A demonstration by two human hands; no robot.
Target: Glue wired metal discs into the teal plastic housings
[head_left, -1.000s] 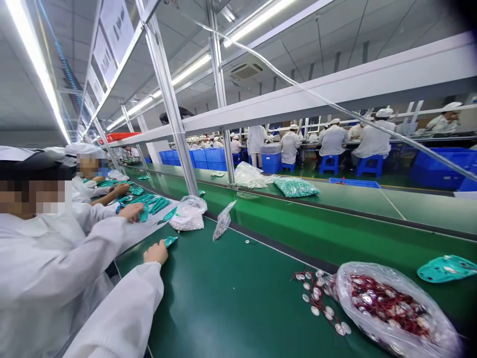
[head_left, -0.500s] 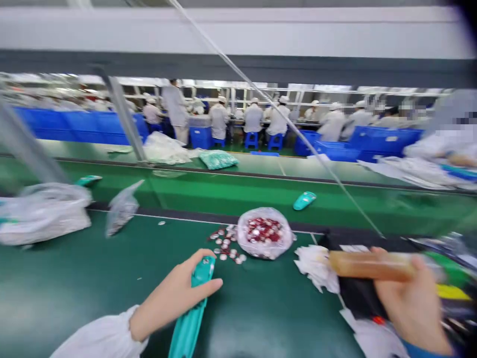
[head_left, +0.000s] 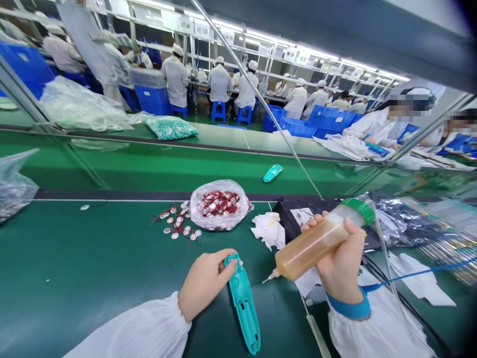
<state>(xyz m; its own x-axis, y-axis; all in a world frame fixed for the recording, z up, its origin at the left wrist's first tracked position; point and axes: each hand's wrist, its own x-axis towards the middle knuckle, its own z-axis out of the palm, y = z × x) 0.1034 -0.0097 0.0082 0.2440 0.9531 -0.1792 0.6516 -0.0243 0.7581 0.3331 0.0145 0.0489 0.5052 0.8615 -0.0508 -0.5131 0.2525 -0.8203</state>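
My left hand (head_left: 208, 281) grips the upper end of a teal plastic housing shell (head_left: 244, 308), which lies on the green bench with its hollow inside facing up. In my right hand (head_left: 343, 258) is a squeeze bottle (head_left: 309, 246) of amber liquid with a green cap and a thin needle tip. The bottle is tilted, its tip pointing down and left, apart from the shell. A blue band circles my right wrist. Beyond my left hand sits a plastic bag (head_left: 246, 206) of small silvery discs with red wires, and several loose discs (head_left: 182, 223) lie beside it.
A crumpled white tissue (head_left: 269, 228) lies right of the bag. Another teal shell (head_left: 273, 173) rests on the green conveyor (head_left: 167, 166). Thin rods (head_left: 450, 253), cables and papers crowd the right side. A slanting metal bar crosses ahead. Co-workers sit beyond.
My right hand has brought the bottle left, turning its needle tip down and left. My left hand still holds the shell, whose lower end now points right. The camera view has tilted and shifted right.
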